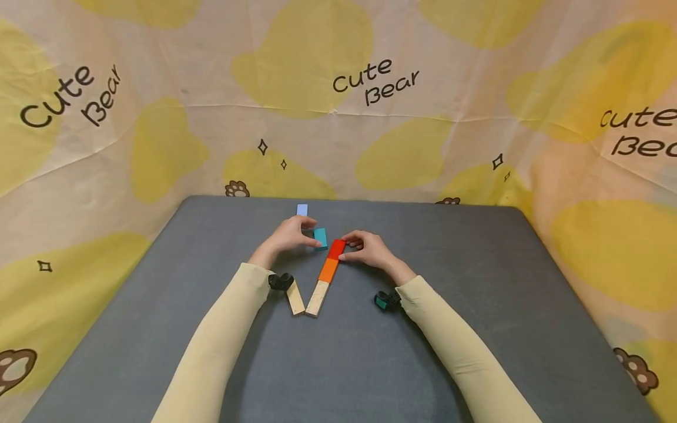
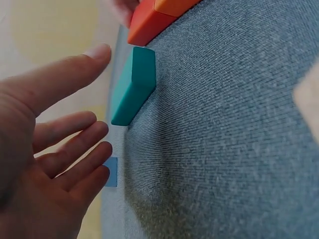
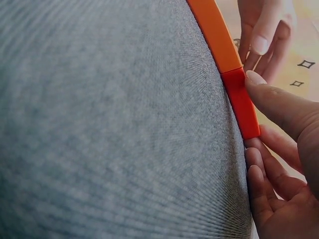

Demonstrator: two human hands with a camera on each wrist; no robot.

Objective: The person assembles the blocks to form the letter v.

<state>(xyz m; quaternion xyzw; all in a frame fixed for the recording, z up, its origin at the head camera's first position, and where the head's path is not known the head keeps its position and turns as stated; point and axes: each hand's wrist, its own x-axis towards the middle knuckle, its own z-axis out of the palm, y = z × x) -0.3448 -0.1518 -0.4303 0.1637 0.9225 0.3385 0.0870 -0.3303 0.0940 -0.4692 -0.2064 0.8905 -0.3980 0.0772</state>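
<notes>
Pale cloth (image 1: 206, 70) covers the top and both sides of the head view, printed with yellow blobs (image 1: 307, 64), dark "Cute Bear" lettering (image 1: 375, 82) at upper left, upper centre and right, small outlined stars (image 1: 262, 147) and brown paw prints (image 1: 636, 371); a grey table (image 1: 508, 329) with rounded far corners spreads across the lower middle, under soft light

The pale blocks (image 1: 317, 298) look wooden, red block (image 1: 336, 249) smooth, tabletop (image 1: 328, 364) woven cloth.
</notes>
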